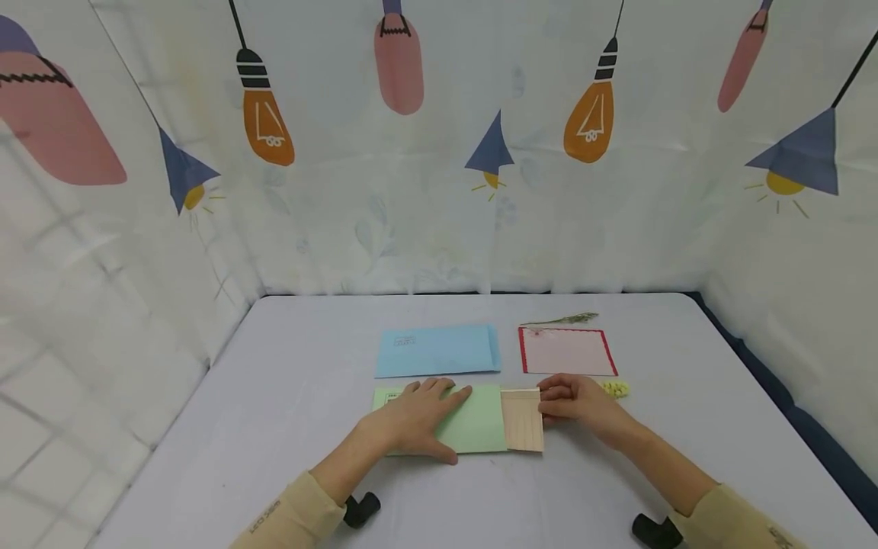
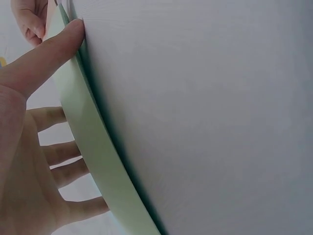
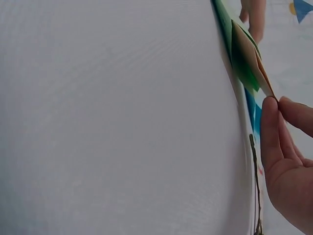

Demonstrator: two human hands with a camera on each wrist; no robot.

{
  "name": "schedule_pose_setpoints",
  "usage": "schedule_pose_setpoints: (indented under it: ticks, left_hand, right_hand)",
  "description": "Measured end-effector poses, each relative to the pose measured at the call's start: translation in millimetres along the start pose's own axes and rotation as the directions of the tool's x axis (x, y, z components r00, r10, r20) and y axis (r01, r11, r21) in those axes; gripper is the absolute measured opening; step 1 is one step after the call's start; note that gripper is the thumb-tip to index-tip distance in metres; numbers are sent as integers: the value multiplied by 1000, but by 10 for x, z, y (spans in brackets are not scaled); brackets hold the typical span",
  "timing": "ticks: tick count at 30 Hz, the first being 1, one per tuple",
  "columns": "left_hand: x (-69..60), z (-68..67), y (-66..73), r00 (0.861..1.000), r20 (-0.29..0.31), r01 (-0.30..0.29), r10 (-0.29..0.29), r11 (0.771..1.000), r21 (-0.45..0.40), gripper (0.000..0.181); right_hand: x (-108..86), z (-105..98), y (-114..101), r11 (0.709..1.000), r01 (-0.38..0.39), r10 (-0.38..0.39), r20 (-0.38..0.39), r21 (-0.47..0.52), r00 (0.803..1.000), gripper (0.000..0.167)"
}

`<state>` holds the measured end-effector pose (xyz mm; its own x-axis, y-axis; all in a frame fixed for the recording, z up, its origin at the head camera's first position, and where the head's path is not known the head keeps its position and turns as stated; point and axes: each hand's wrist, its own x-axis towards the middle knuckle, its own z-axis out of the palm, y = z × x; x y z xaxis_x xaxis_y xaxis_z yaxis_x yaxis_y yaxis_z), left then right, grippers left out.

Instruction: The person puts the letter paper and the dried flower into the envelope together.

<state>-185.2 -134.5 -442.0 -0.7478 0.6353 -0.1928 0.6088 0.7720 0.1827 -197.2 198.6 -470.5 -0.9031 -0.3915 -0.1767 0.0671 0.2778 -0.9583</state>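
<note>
A pale green envelope lies flat on the white table, its long side running left to right. Across it rests my left hand, fingers spread, with the thumb at the near edge. Out of the envelope's right end sticks a tan wood-grain card. My right hand pinches that card's right edge between thumb and fingertips. In the right wrist view the envelope's mouth gapes around the card. How far the card reaches inside is hidden.
Behind the green envelope lies a blue envelope. A pink card with a red border is to its right, a dried green sprig along its far edge. Small yellow flowers sit just beyond my right hand. A patterned curtain encloses the table.
</note>
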Motion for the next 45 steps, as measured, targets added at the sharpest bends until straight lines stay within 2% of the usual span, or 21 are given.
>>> schedule_pose_setpoints:
  ticks: [7,13,18,28,45]
  left_hand:
    - [15,19,-6,1000,4,0,0,1000,4,104]
    - [25,18,0,1000,4,-2,2,1000,7,104]
    - [19,2,2,1000,5,12,-12,1000,2,104]
    - [32,-10,2,1000,9,0,0,1000,-9,103]
    - [58,15,-16,1000,14,7,-8,1000,5,105]
  right_hand:
    - [36,55,22,997,-21,19,23,75,1000,39]
    - [60,102,10,995,-23,19,38,93,999,38]
    - [101,152,-8,994,-20,14,57,111,998,40]
    - [117,203,15,988,-31,24,46,153,999,47]
    - [170,313,-70,993,-28,21,63,116,998,45]
